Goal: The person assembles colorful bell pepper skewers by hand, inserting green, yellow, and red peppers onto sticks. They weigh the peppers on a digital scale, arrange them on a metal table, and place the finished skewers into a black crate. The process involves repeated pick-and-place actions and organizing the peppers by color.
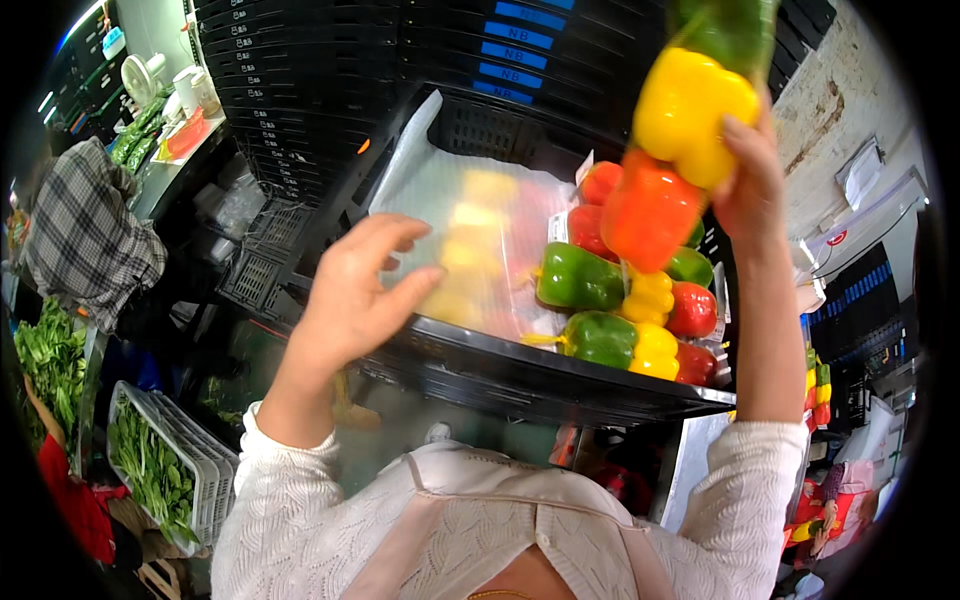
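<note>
In my right hand is a pack of bell peppers, raised over the right side of a black crate. Green, yellow and orange-red peppers line up in it. My left hand is open over the crate's left part, thumb and fingers apart and holding nothing. Close to it lies a translucent white liner sheet, with blurred yellow and red shapes showing through. More packs of peppers, green, yellow and red, fill the crate's right part, some with white labels and yellow-tied ends.
Stacked black crates rise behind. To the left, a person in a checked shirt stands by a counter, and a grey crate of leafy greens sits lower down. Another person in red is at the lower left. More pepper packs appear at right.
</note>
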Demonstrator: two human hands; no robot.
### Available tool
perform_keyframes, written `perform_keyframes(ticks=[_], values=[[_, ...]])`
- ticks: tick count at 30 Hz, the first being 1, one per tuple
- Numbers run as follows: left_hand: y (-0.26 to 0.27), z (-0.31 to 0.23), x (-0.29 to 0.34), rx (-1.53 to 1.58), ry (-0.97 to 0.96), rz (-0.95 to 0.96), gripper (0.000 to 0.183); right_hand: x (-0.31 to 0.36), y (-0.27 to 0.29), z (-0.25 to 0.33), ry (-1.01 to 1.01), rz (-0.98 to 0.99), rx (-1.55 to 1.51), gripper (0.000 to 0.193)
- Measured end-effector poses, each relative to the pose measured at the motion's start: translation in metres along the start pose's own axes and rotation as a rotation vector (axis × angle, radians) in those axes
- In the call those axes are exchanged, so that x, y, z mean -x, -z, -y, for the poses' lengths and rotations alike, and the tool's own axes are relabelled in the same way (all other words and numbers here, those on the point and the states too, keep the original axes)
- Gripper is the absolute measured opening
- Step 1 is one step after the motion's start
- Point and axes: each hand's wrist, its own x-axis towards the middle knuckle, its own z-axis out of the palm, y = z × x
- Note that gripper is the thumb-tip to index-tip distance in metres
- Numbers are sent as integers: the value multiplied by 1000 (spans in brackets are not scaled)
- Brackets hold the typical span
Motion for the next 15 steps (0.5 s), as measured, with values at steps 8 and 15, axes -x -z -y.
perform_keyframes(ticks=[8,15], values=[[0,11,1,-56,-177,-37,38,-51,-50,-110,276,278,891,94],[1,5,-2,-116,-211,3,43,-42,-72,-182,330,655,1422,86]])
